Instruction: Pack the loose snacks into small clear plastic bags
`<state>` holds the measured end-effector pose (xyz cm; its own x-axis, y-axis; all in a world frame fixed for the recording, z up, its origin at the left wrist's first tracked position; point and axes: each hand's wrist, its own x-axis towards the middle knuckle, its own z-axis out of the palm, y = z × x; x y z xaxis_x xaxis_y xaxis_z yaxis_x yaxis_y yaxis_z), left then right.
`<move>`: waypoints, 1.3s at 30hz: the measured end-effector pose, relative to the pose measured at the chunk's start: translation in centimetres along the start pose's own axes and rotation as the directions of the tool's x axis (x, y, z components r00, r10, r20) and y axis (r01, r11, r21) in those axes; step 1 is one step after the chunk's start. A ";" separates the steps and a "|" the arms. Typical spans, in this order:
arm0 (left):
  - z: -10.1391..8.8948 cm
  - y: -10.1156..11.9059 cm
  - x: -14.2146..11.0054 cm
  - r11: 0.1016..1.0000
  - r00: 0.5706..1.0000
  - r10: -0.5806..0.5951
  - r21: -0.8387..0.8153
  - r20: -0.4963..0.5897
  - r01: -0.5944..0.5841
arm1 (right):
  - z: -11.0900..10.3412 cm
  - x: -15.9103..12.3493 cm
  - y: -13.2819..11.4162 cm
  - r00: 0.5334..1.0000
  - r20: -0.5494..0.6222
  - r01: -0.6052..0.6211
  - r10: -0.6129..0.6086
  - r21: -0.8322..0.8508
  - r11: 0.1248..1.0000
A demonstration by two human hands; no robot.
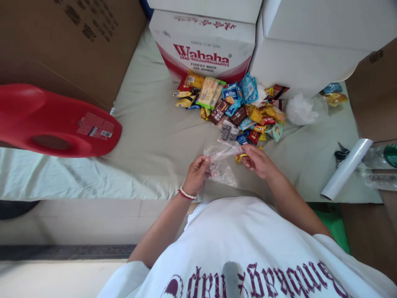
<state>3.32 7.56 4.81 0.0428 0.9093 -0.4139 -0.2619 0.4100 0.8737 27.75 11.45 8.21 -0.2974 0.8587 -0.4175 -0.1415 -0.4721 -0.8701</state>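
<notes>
Left hand (195, 174) pinches clear bag (221, 171) at one side; right hand (261, 162) pinches opposite edge. Snack pile (238, 116) just beyond bag, before Wahaha box (203, 49).

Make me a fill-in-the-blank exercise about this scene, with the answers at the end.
1. The left hand and the right hand hold see-through wrapping made of thin ____.
2. The bracelet is on the ____ wrist.
3. Beyond the wrapped snacks, the white-and-red carton carries the large brand word ____.
4. The big plastic jug is coloured ____.

Answers: plastic; left; Wahaha; red.
</notes>
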 end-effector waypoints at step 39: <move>9.2 1.9 4.4 0.986 0.991 0.057 -0.159 0.119 -0.038 | 1.9 -0.9 1.9 0.848 -0.023 0.176 -0.530 -0.930 0.323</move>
<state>11.86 12.96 7.05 0.1423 0.9332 -0.3300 -0.4137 0.3589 0.8367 25.98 9.38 7.40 -0.1549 0.9827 0.1012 0.7800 0.1845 -0.5980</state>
